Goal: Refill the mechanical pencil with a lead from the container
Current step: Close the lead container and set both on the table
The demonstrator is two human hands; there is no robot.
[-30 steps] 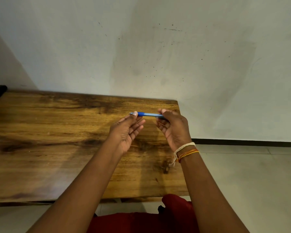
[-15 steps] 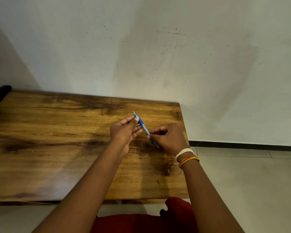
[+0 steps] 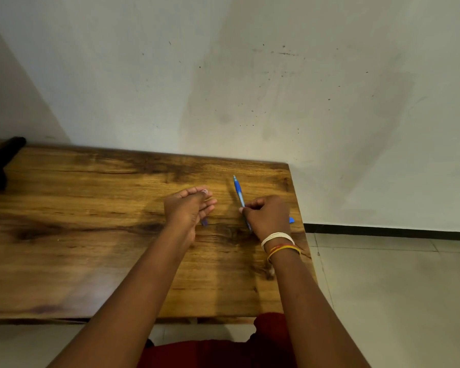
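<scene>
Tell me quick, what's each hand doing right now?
Left hand: open, fingers loosely curled, holding nothing visible.
Right hand: closed on the blue mechanical pencil.

Soft, even indoor light; faint shadows fall on the pale wall (image 3: 250,75); wide-angle bending, left hand (image 3: 189,208) slightly blurred

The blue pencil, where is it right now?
The blue pencil is in the right hand, tip pointing toward the wall, over the wooden table near its right edge.
</scene>
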